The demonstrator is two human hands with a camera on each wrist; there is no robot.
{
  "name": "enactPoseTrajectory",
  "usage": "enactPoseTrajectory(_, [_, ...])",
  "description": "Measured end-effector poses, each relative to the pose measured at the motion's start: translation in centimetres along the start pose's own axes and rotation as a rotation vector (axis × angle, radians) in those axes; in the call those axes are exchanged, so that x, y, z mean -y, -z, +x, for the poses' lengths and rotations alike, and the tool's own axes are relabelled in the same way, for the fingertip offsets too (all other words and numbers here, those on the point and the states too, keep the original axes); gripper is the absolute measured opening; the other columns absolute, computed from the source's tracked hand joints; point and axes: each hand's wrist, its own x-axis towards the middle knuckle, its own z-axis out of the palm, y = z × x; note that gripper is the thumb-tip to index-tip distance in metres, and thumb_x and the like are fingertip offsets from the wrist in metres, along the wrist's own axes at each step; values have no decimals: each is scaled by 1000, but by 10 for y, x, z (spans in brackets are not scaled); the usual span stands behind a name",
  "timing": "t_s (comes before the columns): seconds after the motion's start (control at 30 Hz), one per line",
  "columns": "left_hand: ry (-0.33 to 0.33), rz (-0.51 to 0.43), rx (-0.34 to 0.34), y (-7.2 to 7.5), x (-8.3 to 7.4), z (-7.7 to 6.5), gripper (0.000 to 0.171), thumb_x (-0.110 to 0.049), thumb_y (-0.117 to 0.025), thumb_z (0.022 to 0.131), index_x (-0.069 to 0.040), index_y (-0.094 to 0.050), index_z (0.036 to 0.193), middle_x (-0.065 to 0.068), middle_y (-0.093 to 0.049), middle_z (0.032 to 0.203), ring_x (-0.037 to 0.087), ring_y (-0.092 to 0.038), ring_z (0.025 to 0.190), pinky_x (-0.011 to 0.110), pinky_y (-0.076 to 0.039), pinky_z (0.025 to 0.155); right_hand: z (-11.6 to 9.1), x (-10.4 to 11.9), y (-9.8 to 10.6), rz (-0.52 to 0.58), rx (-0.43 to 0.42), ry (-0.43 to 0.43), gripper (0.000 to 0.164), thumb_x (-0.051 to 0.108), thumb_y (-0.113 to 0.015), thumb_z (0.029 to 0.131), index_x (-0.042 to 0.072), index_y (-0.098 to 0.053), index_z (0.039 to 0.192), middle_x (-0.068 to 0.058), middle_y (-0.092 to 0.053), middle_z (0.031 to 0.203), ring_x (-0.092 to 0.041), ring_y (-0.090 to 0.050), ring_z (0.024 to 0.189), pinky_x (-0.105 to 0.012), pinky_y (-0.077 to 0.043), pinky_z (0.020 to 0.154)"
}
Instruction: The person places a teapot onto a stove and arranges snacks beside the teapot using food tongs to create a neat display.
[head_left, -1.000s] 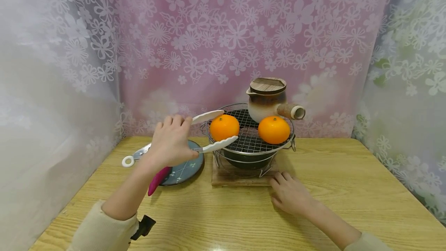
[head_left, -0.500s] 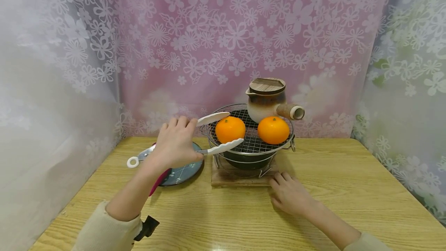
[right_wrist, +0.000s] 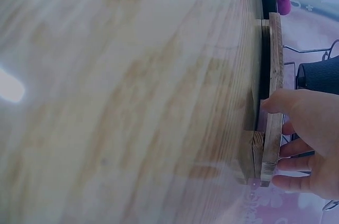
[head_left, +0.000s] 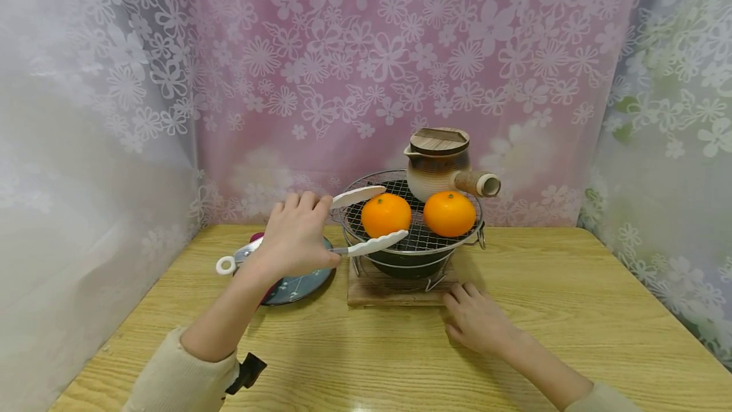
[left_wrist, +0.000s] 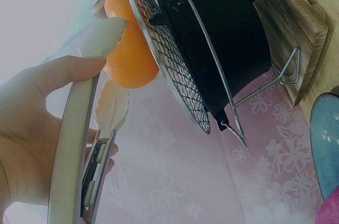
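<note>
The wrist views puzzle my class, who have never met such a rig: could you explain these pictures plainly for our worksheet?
There is no machine, just a person's two bare hands. The head camera looks forward and down; the others are worn on each wrist, so the scene appears turned sideways. The left hand grips tongs, their white tips either side of the left orange. The right hand holds the edge of a wooden board on the table. On it stands a black brazier topped by a wire grill rack, bearing the right orange and a side-handled teapot with a wooden lid; whether the left orange touches the rack is hard to tell. A blue plate lies further left.
</note>
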Motion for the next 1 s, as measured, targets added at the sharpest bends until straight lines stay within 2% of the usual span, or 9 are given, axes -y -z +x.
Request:
enactPoseTrajectory(0.47, [-34, 27, -2, -1, -7, 4, 87, -43, -78, 65, -1, -43, 133, 15, -47, 119, 32, -40, 103, 42, -34, 84, 0, -1, -2, 1, -38, 7, 31, 26, -72, 70, 6, -56, 89, -9, -49, 87, -27, -48, 76, -39, -44, 66])
enactPoseTrajectory(1.0, [-28, 46, 52, 2, -12, 9, 88, -44, -76, 67, -2, -41, 135, 14, -46, 118, 31, -39, 102, 42, -33, 87, 0, -1, -3, 20, -36, -3, 31, 23, -71, 70, 5, -58, 93, -9, -50, 87, -28, -48, 78, -40, -43, 68])
